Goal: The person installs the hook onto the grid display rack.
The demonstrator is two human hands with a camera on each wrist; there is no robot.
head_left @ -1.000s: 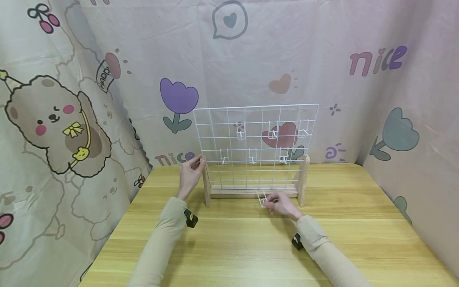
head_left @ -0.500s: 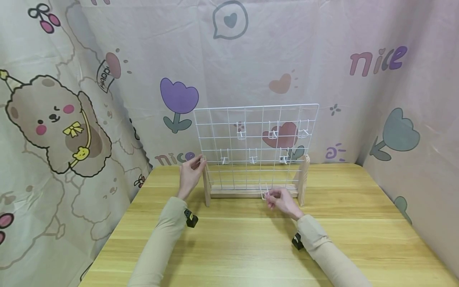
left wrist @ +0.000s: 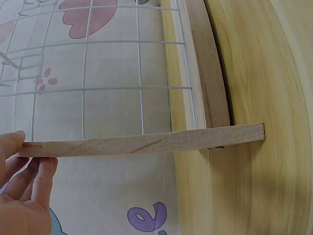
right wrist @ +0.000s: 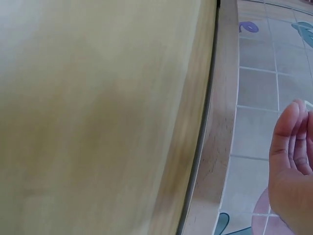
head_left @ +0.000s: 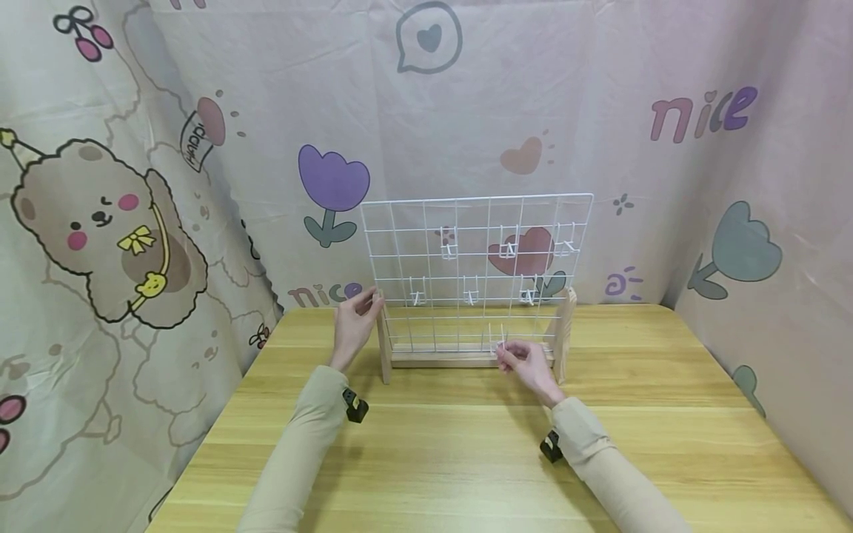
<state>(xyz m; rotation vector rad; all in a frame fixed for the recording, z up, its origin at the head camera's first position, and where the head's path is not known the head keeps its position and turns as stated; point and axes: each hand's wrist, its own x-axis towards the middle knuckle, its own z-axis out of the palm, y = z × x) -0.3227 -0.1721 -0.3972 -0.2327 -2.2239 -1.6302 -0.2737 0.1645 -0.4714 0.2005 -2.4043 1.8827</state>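
A white wire grid panel (head_left: 466, 198) stands upright in a pale wooden stand. My left hand (head_left: 355, 318) grips the top of the stand's left post (head_left: 384, 348), and the left wrist view shows the thumb on one face of that post (left wrist: 146, 143) and fingers on the other. Low at the front of the grid, my right hand (head_left: 529, 366) pinches a small white wire hook (head_left: 503, 334) between thumb and fingertips, its prongs pointing up. In the right wrist view the fingers of the right hand (right wrist: 293, 166) are bunched; the hook is mostly out of frame.
Several similar hooks hang on the grid in two rows, among them an upper middle hook (head_left: 509, 250) and a lower middle hook (head_left: 471, 296). The stand's right post (head_left: 564, 333) is close to the right hand. Behind the wooden table (head_left: 426, 459) hangs a printed curtain (head_left: 426, 133).
My right hand has raised the hook from in front of the base rail to the grid's lowest rows, moving slightly right. The left hand has stayed on the post.
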